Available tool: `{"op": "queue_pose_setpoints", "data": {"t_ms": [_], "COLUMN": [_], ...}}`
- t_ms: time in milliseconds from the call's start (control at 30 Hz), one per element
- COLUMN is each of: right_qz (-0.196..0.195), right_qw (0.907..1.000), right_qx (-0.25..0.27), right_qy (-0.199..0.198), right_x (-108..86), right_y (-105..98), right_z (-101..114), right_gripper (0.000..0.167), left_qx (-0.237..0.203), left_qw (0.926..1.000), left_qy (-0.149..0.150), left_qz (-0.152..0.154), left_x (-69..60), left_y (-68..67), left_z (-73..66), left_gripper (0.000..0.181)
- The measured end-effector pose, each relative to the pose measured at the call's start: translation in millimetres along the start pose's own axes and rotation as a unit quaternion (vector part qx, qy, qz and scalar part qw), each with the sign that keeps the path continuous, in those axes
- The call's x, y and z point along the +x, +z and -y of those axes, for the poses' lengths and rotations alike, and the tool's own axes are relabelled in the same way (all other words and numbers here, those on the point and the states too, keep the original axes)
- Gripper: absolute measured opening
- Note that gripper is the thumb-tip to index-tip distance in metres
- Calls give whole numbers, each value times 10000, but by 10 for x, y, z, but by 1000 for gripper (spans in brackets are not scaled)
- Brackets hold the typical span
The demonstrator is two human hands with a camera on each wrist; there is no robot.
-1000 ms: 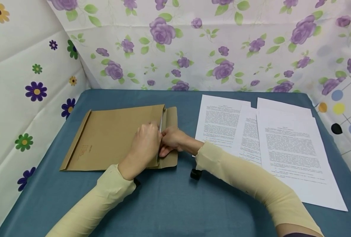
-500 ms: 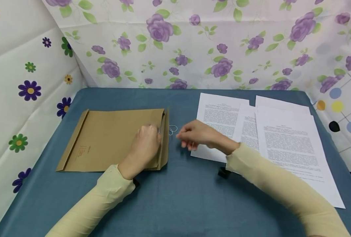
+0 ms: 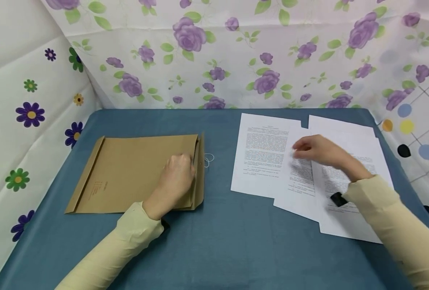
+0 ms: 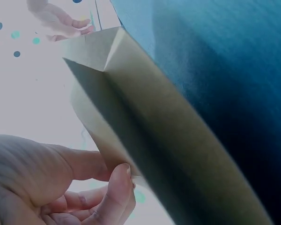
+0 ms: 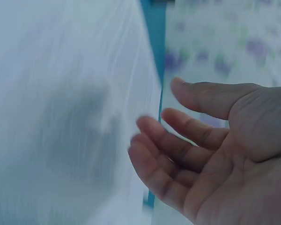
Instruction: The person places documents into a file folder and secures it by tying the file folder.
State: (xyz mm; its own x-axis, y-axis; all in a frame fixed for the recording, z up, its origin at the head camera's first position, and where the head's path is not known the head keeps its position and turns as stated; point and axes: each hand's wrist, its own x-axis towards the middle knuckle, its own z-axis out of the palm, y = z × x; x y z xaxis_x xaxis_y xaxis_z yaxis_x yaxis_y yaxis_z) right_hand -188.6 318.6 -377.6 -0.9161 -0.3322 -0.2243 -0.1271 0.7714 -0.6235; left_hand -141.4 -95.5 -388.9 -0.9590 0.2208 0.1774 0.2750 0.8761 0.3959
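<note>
A brown paper envelope (image 3: 138, 173) lies on the left of the table, its mouth at the right end. My left hand (image 3: 174, 179) pinches the edge at that mouth; in the left wrist view the thumb and fingers of the left hand (image 4: 84, 187) grip the paper beside the gaping envelope (image 4: 168, 122). Over the printed sheets on the right hovers my right hand (image 3: 321, 151), holding nothing. In the right wrist view that hand (image 5: 215, 145) has relaxed, slightly bent fingers above a blurred white sheet (image 5: 65, 93).
Printed sheets overlap on the right: one at the left (image 3: 254, 161), a narrow visible strip in the middle (image 3: 298, 197) and more at the right (image 3: 345, 225). A thin white string (image 3: 209, 160) loops out by the envelope's flap. Flowered cloth (image 3: 236, 56) hangs behind the blue table (image 3: 229, 249).
My right hand has left the envelope's mouth and moved right, over the sheets. The flap has swung up from lying out flat, showing the string. My left hand keeps its grip.
</note>
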Motion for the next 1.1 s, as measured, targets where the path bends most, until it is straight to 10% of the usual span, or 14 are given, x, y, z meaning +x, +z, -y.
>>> {"op": "queue_pose_setpoints", "data": {"t_ms": [167, 500, 833, 1100], "right_qz": [-470, -5, 432, 387], "right_qw": [9926, 9793, 9849, 9714], "right_qx": [-929, -1670, -1200, -2035], "right_qy": [630, 1143, 1172, 1159], "right_x": [-101, -230, -219, -171], "right_y": [-348, -605, -504, -520], "right_z": [-476, -971, -1171, -1104], "right_gripper": [53, 97, 135, 136], "left_qx": [14, -98, -202, -363], "left_qw": [9999, 9989, 9981, 9976], "left_qy": [-100, -330, -363, -435], "left_qz": [124, 314, 452, 393], "left_x": [5, 12, 20, 17], "left_y": [-12, -28, -32, -41], "left_z": [-5, 22, 31, 43], "left_gripper": [9, 16, 18, 24]}}
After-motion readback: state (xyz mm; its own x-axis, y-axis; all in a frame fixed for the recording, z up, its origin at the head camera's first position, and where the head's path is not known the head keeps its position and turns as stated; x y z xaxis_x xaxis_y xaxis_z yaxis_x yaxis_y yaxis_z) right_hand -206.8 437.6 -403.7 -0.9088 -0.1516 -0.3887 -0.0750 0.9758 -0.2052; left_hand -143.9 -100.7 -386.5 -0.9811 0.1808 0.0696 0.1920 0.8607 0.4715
